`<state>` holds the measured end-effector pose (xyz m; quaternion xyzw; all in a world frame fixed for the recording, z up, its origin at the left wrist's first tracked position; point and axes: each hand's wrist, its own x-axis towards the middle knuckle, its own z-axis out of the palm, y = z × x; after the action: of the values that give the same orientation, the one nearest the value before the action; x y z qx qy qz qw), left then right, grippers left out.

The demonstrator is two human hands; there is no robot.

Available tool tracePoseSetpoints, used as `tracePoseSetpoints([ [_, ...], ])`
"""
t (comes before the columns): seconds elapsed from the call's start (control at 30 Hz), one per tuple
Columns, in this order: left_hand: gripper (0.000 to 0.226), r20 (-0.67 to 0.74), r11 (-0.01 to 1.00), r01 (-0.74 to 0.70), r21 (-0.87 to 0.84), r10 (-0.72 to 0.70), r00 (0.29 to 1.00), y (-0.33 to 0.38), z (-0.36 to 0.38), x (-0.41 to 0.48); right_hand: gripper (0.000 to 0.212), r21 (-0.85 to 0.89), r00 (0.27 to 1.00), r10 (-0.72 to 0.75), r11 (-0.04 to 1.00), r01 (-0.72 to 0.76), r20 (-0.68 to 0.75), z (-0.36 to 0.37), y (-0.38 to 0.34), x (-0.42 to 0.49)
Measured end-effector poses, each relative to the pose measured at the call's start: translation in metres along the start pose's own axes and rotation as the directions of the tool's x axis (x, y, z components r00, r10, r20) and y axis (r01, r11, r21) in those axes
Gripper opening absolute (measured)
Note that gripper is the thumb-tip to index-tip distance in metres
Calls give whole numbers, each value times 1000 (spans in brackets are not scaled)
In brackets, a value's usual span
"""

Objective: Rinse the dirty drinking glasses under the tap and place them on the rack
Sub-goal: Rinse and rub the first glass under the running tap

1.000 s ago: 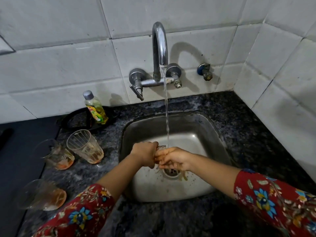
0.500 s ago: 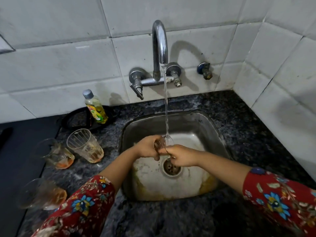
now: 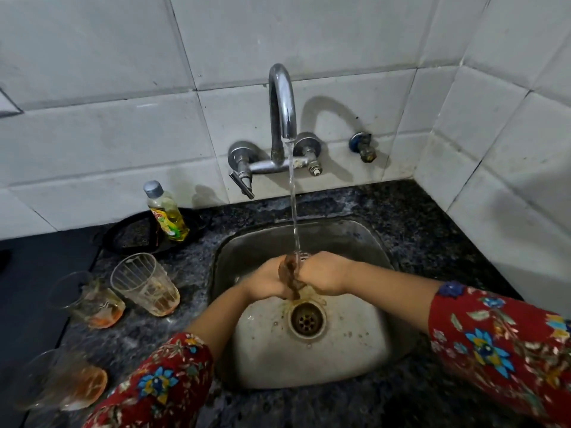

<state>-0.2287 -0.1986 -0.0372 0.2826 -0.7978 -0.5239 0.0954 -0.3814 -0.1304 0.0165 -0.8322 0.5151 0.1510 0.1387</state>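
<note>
Home kitchen: steel sink [image 3: 309, 369], wall tap [image 3: 281, 112], granite counter [image 3: 432, 230].

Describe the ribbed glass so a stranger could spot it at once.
Find the sink; left of it, on the counter, three dirty glasses stand. The ribbed glass is the nearest to the sink, just before the soap bottle. It alone has upright ribs.

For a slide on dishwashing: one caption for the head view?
Both hands hold a glass under the running tap; three dirty glasses wait left of the sink.
</note>
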Motion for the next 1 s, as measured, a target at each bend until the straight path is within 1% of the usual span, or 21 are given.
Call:
tracePoseSetpoints([
  [0.07, 62, 40, 999, 43, -8, -43, 998, 0, -3, 1, 20, -227, 999, -36, 974, 28, -33, 3, 4, 0],
  [0.1, 57, -23, 999, 36, 14, -36, 999, 0, 2, 2, 18, -205, 999, -1, 979, -7, -36, 5, 2, 3],
  [0.17, 41, -259, 994, 40, 104, -12, 966, 8, 17, 2, 22, 75, 995, 87, 994, -83, -42, 12, -5, 12],
  [0.2, 34, -364, 982, 69, 178, 1, 931, 9, 23, 2, 28, 170, 993, 69, 984, -52, -93, 16, -7, 16],
  [0.23, 32, -398, 978, 70, 197, 14, 917, 11, 25, 0, 27, 209, 992, 66, 977, -42, -108, 19, -7, 17],
  [0.3, 44, -231, 996, 9, 90, 12, 973, 3, 20, 2, 18, 99, 998, 51, 994, -46, -49, 13, -5, 9],
  [0.37, 63, -23, 1000, 9, 23, -9, 1000, -3, 9, 2, 19, -196, 1000, 11, 980, -14, -14, 6, -1, 0],
  [0.43, 65, -23, 998, 40, 49, -39, 999, -2, 9, 4, 20, -266, 999, 40, 963, -45, -25, 7, 1, 1],
  [0.47, 60, -99, 995, 58, 82, -50, 994, 2, 12, 5, 21, -155, 995, 95, 983, -97, -21, 8, -4, 4],
  [0.53, 44, -309, 973, 132, 192, -68, 949, 12, 21, 3, 21, 219, 985, 168, 961, -171, 32, 11, -14, 13],
  [0.57, 42, -355, 959, 153, 237, -61, 933, 14, 22, 2, 22, 334, 986, 165, 928, -167, 32, 14, -16, 17],
  [0.6, 47, -316, 962, 145, 231, -66, 946, 12, 19, 1, 21, 336, 991, 133, 932, -137, 35, 16, -15, 16],
  [0.63, 58, -201, 974, 101, 205, -59, 978, 8, 14, 2, 18, 294, 992, 121, 947, -128, 40, 16, -10, 15],
  [0.7, 76, 20, 988, 32, 151, -36, 999, 1, 1, 2, 19, -83, 999, 52, 995, -51, 10, 12, -2, 6],
  [0.73, 79, 45, 990, 40, 133, -46, 998, -3, -2, 5, 19, -244, 1000, 9, 970, -9, -2, 12, 2, 4],
  [0.77, 76, 20, 990, 42, 135, -45, 999, -5, -2, 7, 19, -300, 1000, 2, 954, -7, -15, 12, 3, 3],
  [0.8, 70, -24, 990, 30, 136, -27, 999, -4, 2, 7, 18, -241, 999, 45, 969, -45, -7, 11, -1, 5],
  [0.87, 52, -185, 978, 36, 204, 2, 983, 4, 14, 4, 17, 129, 978, 206, 969, -209, 37, 10, -15, 12],
  [0.9, 44, -266, 966, 66, 249, 3, 964, 6, 18, 3, 22, 341, 966, 252, 905, -256, 57, 15, -20, 16],
  [0.93, 41, -311, 962, 85, 258, -1, 950, 5, 18, 2, 25, 450, 965, 259, 858, -248, 36, 18, -23, 16],
  [1.0, 52, -210, 980, 71, 187, -30, 977, 5, 11, -2, 19, 335, 990, 138, 932, -142, 37, 20, -20, 9],
])
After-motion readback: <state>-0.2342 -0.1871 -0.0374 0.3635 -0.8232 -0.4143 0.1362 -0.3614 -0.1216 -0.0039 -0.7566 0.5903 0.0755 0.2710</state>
